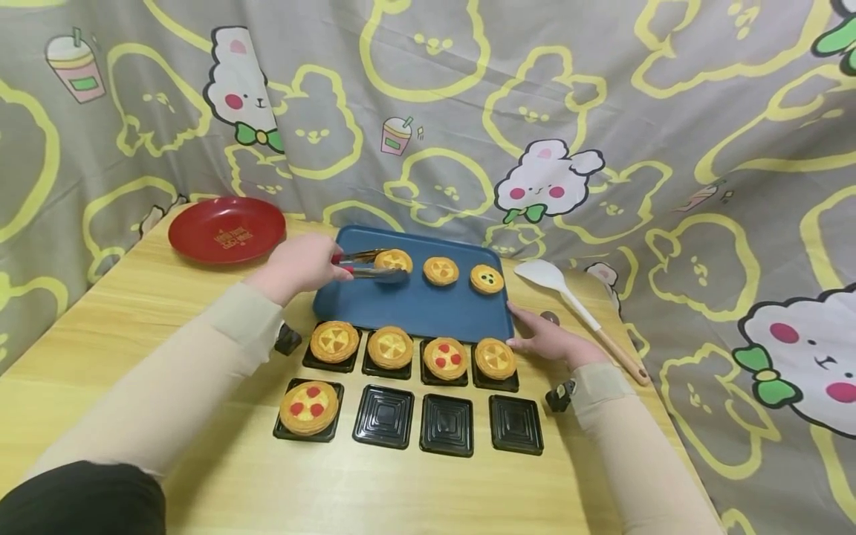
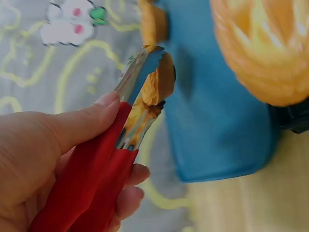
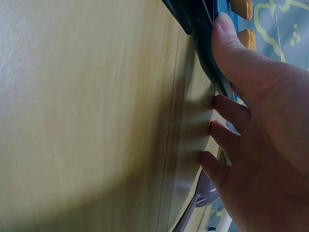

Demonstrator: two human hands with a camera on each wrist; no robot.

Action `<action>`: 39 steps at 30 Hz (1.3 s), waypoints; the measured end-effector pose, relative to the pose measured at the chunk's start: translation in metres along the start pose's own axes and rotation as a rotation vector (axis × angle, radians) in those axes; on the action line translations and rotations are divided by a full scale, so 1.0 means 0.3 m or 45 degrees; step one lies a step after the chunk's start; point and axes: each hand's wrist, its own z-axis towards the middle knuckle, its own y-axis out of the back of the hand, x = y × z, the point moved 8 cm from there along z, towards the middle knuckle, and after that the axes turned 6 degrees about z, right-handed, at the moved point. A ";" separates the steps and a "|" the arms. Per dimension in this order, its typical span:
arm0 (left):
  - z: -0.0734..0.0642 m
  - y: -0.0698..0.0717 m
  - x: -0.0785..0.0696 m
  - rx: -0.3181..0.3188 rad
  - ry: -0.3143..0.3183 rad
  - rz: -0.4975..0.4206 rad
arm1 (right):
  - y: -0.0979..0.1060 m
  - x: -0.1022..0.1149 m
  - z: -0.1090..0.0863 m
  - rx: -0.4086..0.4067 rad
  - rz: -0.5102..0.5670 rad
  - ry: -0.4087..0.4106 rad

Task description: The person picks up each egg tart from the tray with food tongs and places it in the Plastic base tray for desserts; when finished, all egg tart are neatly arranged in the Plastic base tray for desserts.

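My left hand (image 1: 301,266) grips red-handled metal tongs (image 2: 91,169), their tips around the sides of an egg tart (image 1: 393,260) at the left of the blue tray (image 1: 414,312). Whether that tart touches the tray, I cannot tell. To its right on the tray are a plain-topped tart (image 1: 441,271) and one with dark dots (image 1: 487,279). My right hand (image 1: 551,338) lies at the tray's near right corner. In the right wrist view its thumb touches the rim, and the other fingers are spread low beside the table.
In front of the tray, several black square holders carry tarts, such as the red-dotted tart (image 1: 309,409). Bare black holders (image 1: 383,417) continue that near row. A red plate (image 1: 227,230) stands back left; right lie a white-headed spoon (image 1: 545,276) and a dark spoon (image 3: 206,193). Patterned cloth hangs behind.
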 end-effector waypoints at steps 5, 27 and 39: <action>-0.112 0.071 -0.060 -0.003 -0.095 -0.022 | -0.007 0.001 -0.002 -0.004 -0.026 -0.020; -0.521 -0.015 -0.201 0.136 -0.470 -0.057 | -0.006 0.012 -0.001 -0.012 -0.040 0.039; -0.513 -0.041 -0.183 0.145 -0.432 -0.025 | -0.001 0.008 -0.004 -0.003 -0.013 0.002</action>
